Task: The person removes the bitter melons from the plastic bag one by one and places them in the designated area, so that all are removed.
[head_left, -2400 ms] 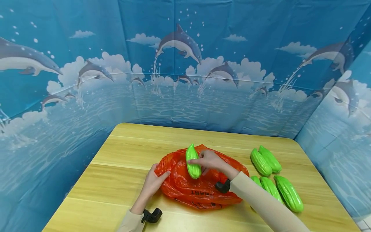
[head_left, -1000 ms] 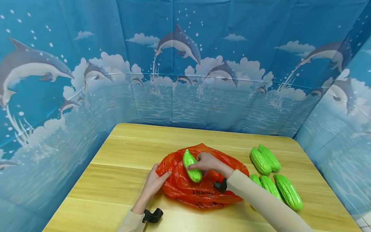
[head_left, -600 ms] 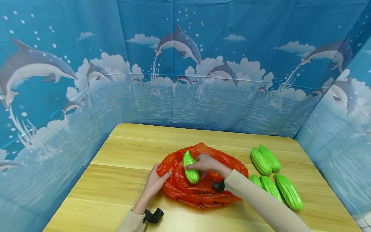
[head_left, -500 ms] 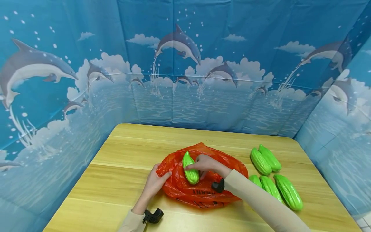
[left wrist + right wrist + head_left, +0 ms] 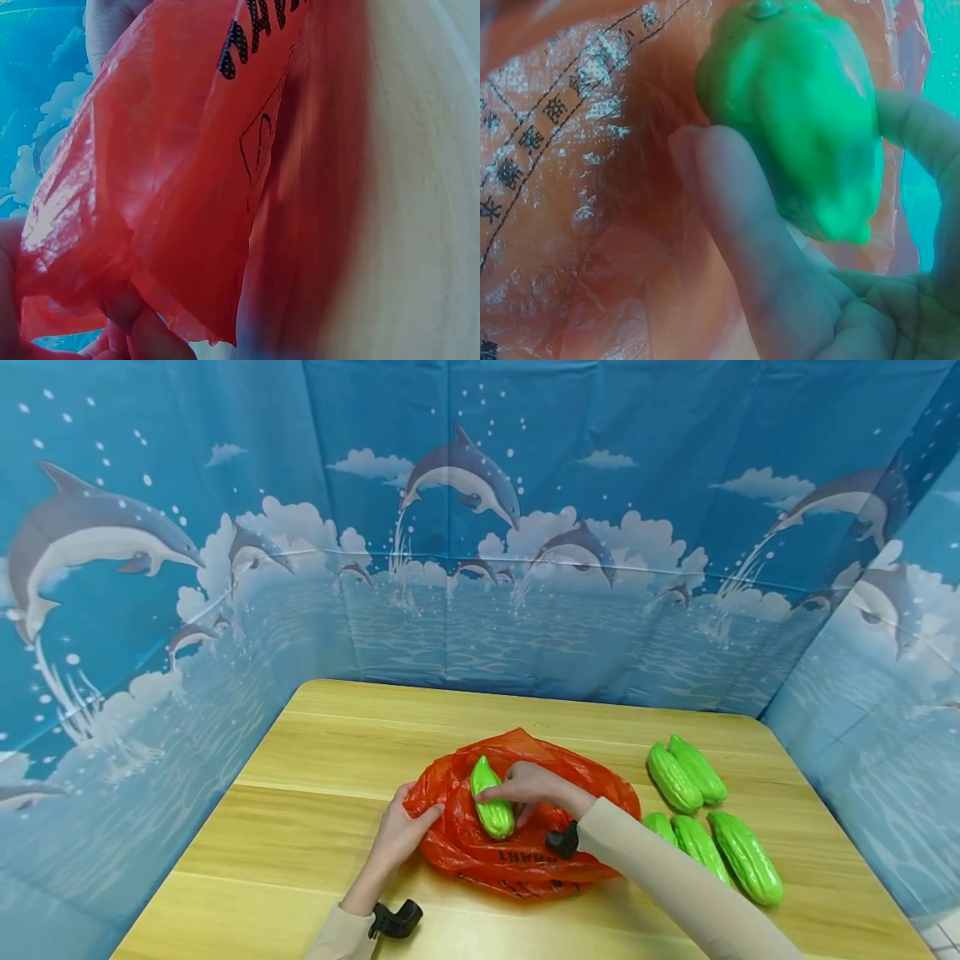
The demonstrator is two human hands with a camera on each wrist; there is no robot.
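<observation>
A red plastic bag (image 5: 525,881) lies on the table with its mouth spread, dark printing on its near side. My left hand (image 5: 399,828) grips the bag's left rim; the left wrist view shows fingers bunched at the film of the bag (image 5: 187,225). Inside the mouth, my right hand (image 5: 528,785) holds a bright green bitter melon (image 5: 495,818), its pointed end tilted away from me. Up close, the right wrist view has thumb and fingers on both sides of the bitter melon (image 5: 802,112). Its underside is hidden.
To the right of the bag lie more green bitter melons: a pair (image 5: 675,781) farther back and several nearer, such as the rightmost one (image 5: 746,858). My right sleeve (image 5: 660,877) partly covers that nearer group. A blue dolphin-print curtain (image 5: 480,635) stands behind the wooden table (image 5: 300,827).
The right hand has lowered the bitter melon slightly, toward me and a little to the left, deeper in the bag's mouth. The left hand stays at the rim.
</observation>
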